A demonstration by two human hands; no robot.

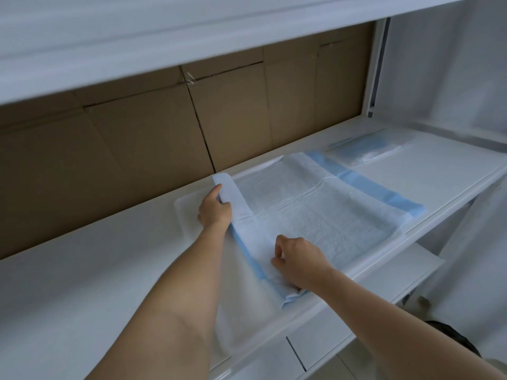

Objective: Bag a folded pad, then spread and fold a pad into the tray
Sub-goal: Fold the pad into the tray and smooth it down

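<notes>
White shelving frames the scene: a white desk [68,283] runs under an upper shelf, backed by flat brown cardboard sheets [153,133].

On the desk sits a shallow translucent white plastic tray [186,212]. Across it lies 1 white quilted absorbent pad with blue plastic edging [315,209], spread mostly flat, its right blue border hanging over the tray's right side.

Left hand [214,209]: fingers curled round the pad's far-left corner, lifting that edge up and inward. Right hand [297,260]: fingers pinching the pad's near-left part, where the blue strip is already turned over; a crumpled corner shows just below the wrist.

Far right on the desk, well apart from the tray, lies a folded blue-and-white pad in a clear plastic bag [370,149]; whether the bag is closed cannot be told.

Progress, as judged: bagging looks done. Spreading looks done. Folding is at the 1st flap, left side coming over. Left to do: finish that fold, bring in the overhanging right border, settle the pad inside the tray.
</notes>
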